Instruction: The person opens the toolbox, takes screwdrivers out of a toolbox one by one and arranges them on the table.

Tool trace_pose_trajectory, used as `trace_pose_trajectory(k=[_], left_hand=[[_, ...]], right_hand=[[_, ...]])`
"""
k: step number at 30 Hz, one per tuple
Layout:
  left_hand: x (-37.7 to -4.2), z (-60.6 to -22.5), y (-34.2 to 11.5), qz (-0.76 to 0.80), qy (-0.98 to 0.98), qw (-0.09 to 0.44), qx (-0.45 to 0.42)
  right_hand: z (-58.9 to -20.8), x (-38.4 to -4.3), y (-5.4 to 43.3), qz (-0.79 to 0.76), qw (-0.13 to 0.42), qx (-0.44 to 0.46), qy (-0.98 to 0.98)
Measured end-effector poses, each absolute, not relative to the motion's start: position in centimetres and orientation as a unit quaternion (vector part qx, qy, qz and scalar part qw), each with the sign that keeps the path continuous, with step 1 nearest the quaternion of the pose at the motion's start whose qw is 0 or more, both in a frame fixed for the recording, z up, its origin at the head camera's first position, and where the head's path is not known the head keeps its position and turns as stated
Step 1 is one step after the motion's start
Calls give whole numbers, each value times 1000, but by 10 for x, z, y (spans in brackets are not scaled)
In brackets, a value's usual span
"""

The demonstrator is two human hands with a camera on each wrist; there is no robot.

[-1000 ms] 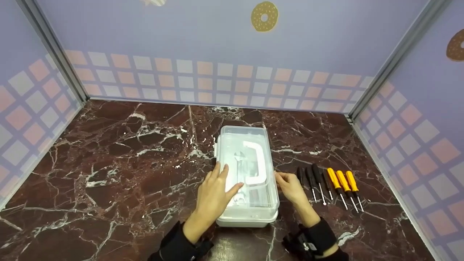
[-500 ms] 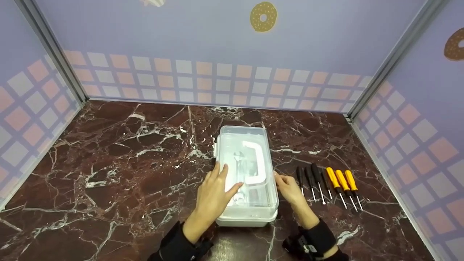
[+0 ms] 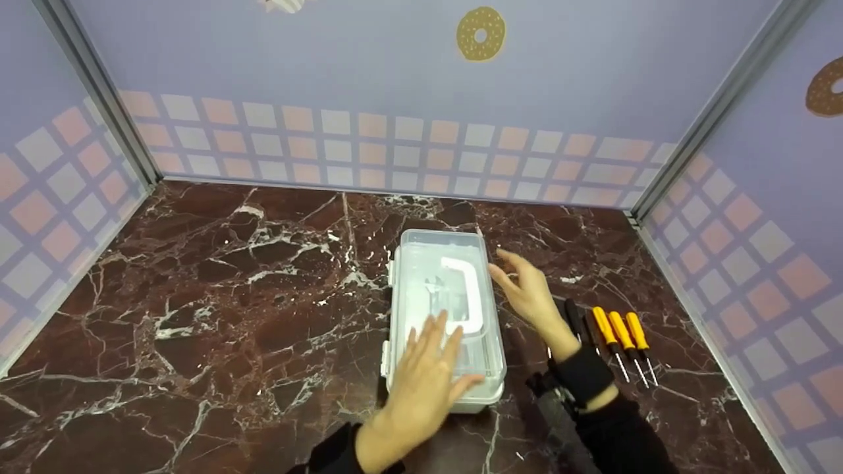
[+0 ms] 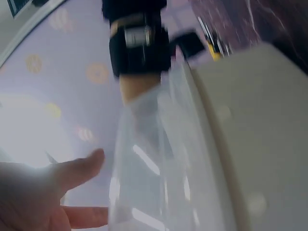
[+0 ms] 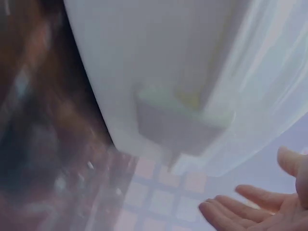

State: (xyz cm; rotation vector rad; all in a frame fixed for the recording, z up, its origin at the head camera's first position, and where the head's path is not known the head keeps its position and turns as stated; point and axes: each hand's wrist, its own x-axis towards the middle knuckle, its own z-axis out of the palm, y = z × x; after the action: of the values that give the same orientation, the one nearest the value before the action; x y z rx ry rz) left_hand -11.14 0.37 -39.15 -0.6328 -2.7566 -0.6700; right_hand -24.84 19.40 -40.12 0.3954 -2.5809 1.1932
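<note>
A clear-lidded plastic toolbox (image 3: 444,247) with a white carrying handle (image 3: 470,296) stands on the table, its lid down. Through the lid a wrench (image 3: 433,288) shows faintly. My left hand (image 3: 421,382) spreads its fingers over the lid's near end; in the left wrist view that hand (image 4: 53,190) has thumb and fingers extended beside the clear lid (image 4: 149,163). Off the box's right side, my right hand (image 3: 530,293) holds nothing, fingers loosely extended. The right wrist view shows a blurred latch (image 5: 178,122) on the box wall, with my right hand's fingers (image 5: 240,209) apart from it.
Right of the box lie several screwdrivers, some with yellow handles (image 3: 620,329) and some black (image 3: 574,319), partly hidden by my right wrist. Patterned panels (image 3: 369,141) close in the marble-look table (image 3: 263,316) at the back and both sides.
My right hand has left the box's right side and moved up and away from it. My left hand has shifted right and nearer over the lid. The box stays put.
</note>
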Motion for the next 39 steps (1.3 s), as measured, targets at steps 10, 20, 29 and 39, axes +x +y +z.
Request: trace_pose_trajectory(k=[10, 20, 29, 39], left_hand=[[-107, -407, 45, -35, -957, 154, -244], [-115, -426, 56, -4, -929, 291, -228], [-116, -427, 47, -27, -923, 283, -259], [-116, -415, 7, -185, -911, 205, -307]], right_hand=[[-386, -294, 181, 277, 96, 240, -926], [-390, -307, 178, 288, 65, 299, -907], [-397, -305, 184, 307, 94, 289, -902], [-400, -279, 202, 323, 173, 196, -910]])
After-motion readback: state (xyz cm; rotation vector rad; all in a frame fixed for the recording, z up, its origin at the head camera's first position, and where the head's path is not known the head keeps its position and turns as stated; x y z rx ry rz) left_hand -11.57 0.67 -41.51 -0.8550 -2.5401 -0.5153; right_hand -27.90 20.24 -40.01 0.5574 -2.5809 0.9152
